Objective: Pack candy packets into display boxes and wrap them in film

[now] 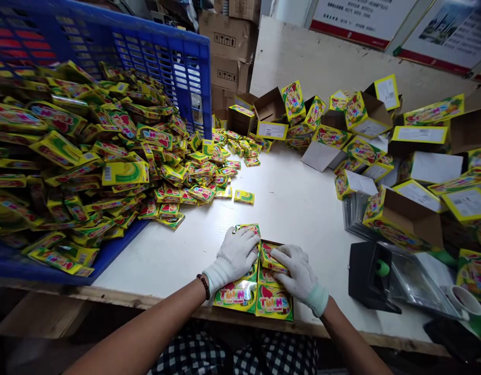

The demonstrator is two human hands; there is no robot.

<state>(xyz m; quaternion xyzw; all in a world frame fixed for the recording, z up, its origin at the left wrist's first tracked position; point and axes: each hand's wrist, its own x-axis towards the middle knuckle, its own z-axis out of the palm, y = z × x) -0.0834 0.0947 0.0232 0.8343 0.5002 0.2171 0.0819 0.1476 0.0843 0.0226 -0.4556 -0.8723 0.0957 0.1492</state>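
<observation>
My left hand (236, 255), in a white glove, lies over the upper left of a yellow-green display box (236, 296) marked TWINS, at the table's front edge. Its fingers stretch across a candy pack (248, 228), partly covering it. My right hand (299, 268), also gloved, closes its thumb and fingers on a small yellow, green and red candy pack (272, 260) above the box's right half. More packs lie beneath; the hands hide part of them.
At left, a blue crate (147, 31) spills candy packs (125, 173) onto the white table (279, 192). Open yellow cartons (400, 219) pile up at right. Nearer stand a black tape dispenser (369, 278), clear plastic sheets (416, 281) and a white cup (465, 301).
</observation>
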